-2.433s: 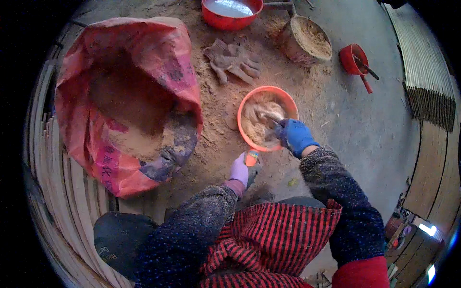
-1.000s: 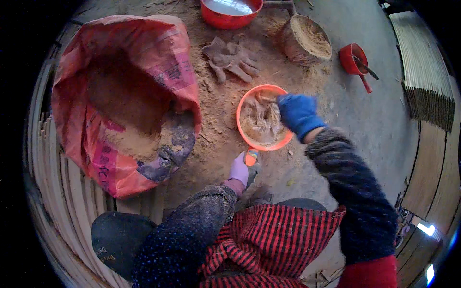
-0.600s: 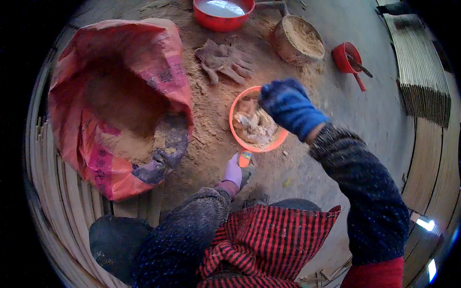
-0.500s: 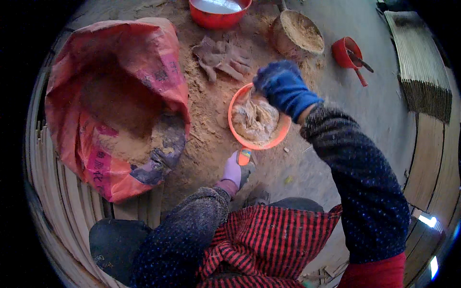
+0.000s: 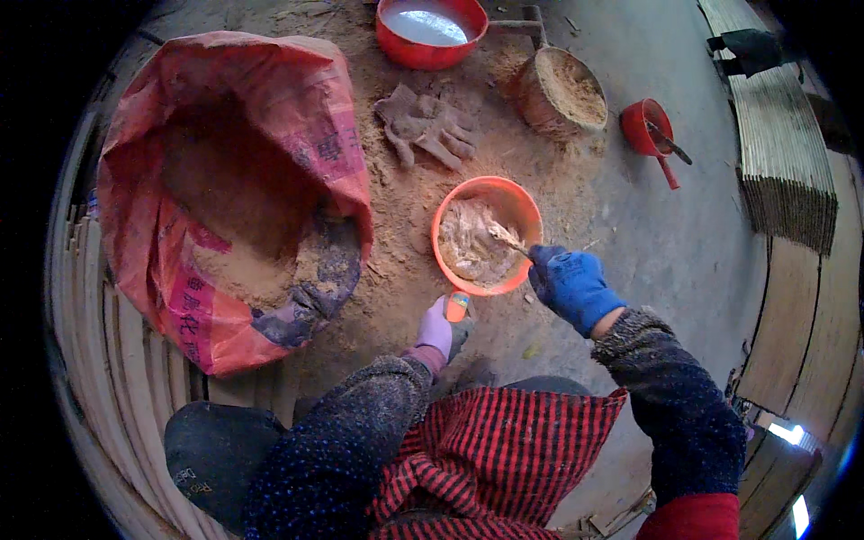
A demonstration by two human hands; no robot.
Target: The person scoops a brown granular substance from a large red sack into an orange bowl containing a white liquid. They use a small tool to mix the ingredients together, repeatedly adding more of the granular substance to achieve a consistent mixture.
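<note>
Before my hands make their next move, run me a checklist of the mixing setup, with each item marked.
1. Left hand secure on the handle of the orange pan: ok, its fingers look closed around it.
2. Right hand holding the stirring tool: ok, gripped at its near end.
3. Mixture within the rim: ok, none seen spilling over.
4. Mixture smooth: not ok, its surface looks lumpy and streaked.
5. Pan level on the floor: cannot tell from this single overhead view.
6. Red sack clear of the pan: ok, they stand apart.
</note>
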